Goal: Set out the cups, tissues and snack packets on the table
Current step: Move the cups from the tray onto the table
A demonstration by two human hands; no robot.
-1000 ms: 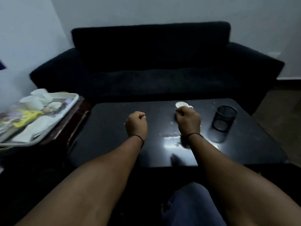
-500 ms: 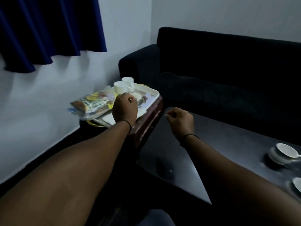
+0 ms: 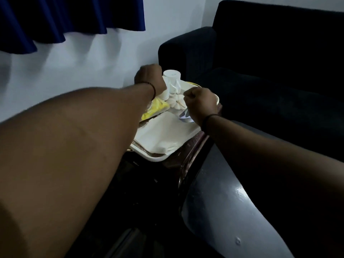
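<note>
Over the white tray [image 3: 154, 157] on the small side counter [image 3: 188, 153], both hands hang with fingers curled. The left hand [image 3: 149, 79] is at the tray's far end, its grip balled into a fist; whether it touches the cup behind it cannot be told. Just right of that grip stands an upturned white cup [image 3: 172, 81], with a second cup [image 3: 165, 94] partly hidden below the wrist. Under the left wrist lies a yellow snack packet [image 3: 155, 108]. The right hand [image 3: 200, 103] hovers above the tray's right edge, its grip also closed on nothing visible. Between the 2 grips sits a pale saucer [image 3: 177, 103]. Toward the person from both grips lies a folded white tissue [image 3: 163, 133]. The dark main counter [image 3: 223, 202] runs beneath the right forearm. A black sofa [image 3: 270, 71] stands beyond the right grip, a blue curtain [image 3: 65, 17] above the left.
</note>
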